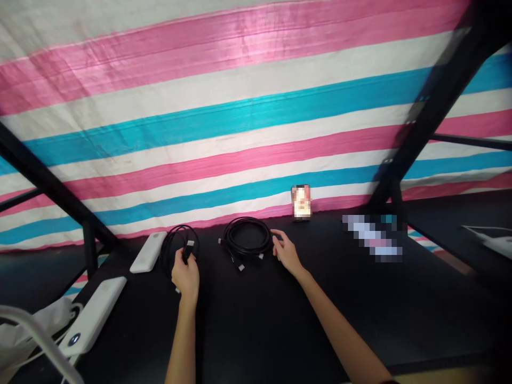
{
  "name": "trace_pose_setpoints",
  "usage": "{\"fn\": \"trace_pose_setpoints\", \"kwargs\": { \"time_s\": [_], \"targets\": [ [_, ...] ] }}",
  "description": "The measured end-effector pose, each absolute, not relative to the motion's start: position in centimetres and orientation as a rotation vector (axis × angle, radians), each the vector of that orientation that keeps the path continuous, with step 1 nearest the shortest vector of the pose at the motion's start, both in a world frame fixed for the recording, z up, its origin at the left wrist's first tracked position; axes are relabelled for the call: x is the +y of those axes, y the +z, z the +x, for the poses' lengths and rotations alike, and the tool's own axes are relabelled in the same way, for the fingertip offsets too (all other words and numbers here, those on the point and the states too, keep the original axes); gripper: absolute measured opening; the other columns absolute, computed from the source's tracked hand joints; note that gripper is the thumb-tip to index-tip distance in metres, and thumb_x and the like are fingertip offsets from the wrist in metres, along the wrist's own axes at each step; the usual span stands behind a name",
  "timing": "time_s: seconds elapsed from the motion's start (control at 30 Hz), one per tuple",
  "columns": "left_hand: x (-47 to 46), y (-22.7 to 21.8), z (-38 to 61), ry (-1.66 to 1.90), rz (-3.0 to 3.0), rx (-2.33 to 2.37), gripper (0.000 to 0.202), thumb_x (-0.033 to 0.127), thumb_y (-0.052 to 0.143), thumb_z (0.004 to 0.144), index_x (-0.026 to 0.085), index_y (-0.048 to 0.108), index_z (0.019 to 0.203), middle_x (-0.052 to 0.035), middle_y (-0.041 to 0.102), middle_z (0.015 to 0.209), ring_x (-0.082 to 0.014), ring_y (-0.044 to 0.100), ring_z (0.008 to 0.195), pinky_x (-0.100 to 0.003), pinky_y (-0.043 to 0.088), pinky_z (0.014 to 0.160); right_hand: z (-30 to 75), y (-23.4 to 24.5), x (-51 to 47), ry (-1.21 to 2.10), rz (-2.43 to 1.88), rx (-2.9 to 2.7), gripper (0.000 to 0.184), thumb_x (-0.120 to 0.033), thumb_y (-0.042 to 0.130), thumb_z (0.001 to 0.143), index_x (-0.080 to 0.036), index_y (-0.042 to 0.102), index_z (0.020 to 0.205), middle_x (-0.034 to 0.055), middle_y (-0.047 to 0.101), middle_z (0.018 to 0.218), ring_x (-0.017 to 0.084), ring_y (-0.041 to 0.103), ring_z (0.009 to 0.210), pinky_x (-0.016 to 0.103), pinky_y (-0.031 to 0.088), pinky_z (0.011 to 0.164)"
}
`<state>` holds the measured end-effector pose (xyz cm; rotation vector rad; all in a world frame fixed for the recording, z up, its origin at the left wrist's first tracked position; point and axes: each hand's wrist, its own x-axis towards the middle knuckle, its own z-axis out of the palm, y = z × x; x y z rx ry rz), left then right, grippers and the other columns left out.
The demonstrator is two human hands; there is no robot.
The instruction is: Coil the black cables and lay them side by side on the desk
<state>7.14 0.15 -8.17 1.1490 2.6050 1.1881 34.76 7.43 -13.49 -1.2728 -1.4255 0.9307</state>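
My left hand (186, 274) is closed on the connector end of a black USB cable (162, 250), whose silver plug (191, 244) sticks up above the fingers. The loops of that cable hang or lie around the hand; whether they touch the table I cannot tell. To the right, a second coiled black cable (248, 252) lies on the black table, with several silver-tipped plugs around its near and left edges. My right hand (287, 252) is beside the right edge of this coil, fingers apart and holding nothing.
Two white power banks, one farther back (148, 253) and one nearer (96, 314), lie at the left of the black table (248, 325). A white curved bar (36, 336) crosses the near left corner. A small lit, blurred-out object (301, 204) stands at the back against a striped sheet (240, 117).
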Motion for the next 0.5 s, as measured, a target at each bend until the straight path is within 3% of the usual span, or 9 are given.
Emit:
{"fn": "trace_pose_setpoints", "kwargs": {
  "time_s": [0.13,0.2,0.3,0.4,0.5],
  "targets": [
    [-0.2,-7.6,7.6,1.422,0.956,2.660,0.025,0.031,0.034,0.089,0.021,0.052,0.103,-0.0068,0.067,0.083,-0.0244,0.064,0.083,-0.034,0.045,0.071,34.8,-13.4,7.4,0.954,-1.221,-1.363,0.045,-0.046,0.042,0.084,-0.015,0.050,0.116,-0.0078,0.046,0.045,0.009,0.037,0.032,0.020,0.030,0.035],
    [-1.1,-7.2,7.9,1.674,0.878,2.503,0.027,0.036,0.029,0.091,0.021,0.048,0.101,-0.0027,0.064,0.075,-0.0178,0.065,0.066,-0.030,0.048,0.063,34.8,-13.3,7.3,0.957,-1.223,-1.350,0.046,-0.046,0.042,0.083,-0.015,0.050,0.116,-0.0076,0.046,0.045,0.010,0.036,0.032,0.020,0.029,0.035],
    [-3.8,-6.6,8.8,2.078,0.782,2.030,0.032,0.051,0.034,0.088,0.020,0.045,0.085,0.0060,0.050,0.057,-0.0099,0.050,0.038,-0.023,0.042,0.041,34.8,-12.9,7.0,0.884,-1.259,-1.365,0.045,-0.046,0.040,0.084,-0.015,0.052,0.114,-0.0065,0.045,0.045,0.011,0.038,0.035,0.021,0.032,0.038],
    [-7.6,-6.1,10.4,2.112,0.749,1.826,0.037,0.055,0.044,0.084,0.021,0.041,0.071,0.0085,0.044,0.049,-0.0075,0.043,0.033,-0.019,0.033,0.033,34.7,-12.1,6.3,0.732,-1.308,-1.389,0.040,-0.045,0.040,0.085,-0.017,0.056,0.109,-0.0051,0.045,0.048,0.012,0.043,0.043,0.022,0.035,0.045],
    [-10.9,-5.5,12.4,1.960,0.792,1.702,0.037,0.056,0.045,0.083,0.021,0.043,0.072,0.0082,0.045,0.047,-0.0079,0.044,0.033,-0.019,0.035,0.034,34.0,-11.0,5.3,0.632,-1.280,-1.371,0.033,-0.043,0.041,0.085,-0.018,0.059,0.100,-0.0047,0.042,0.051,0.012,0.042,0.046,0.023,0.034,0.047]
  ]
}}
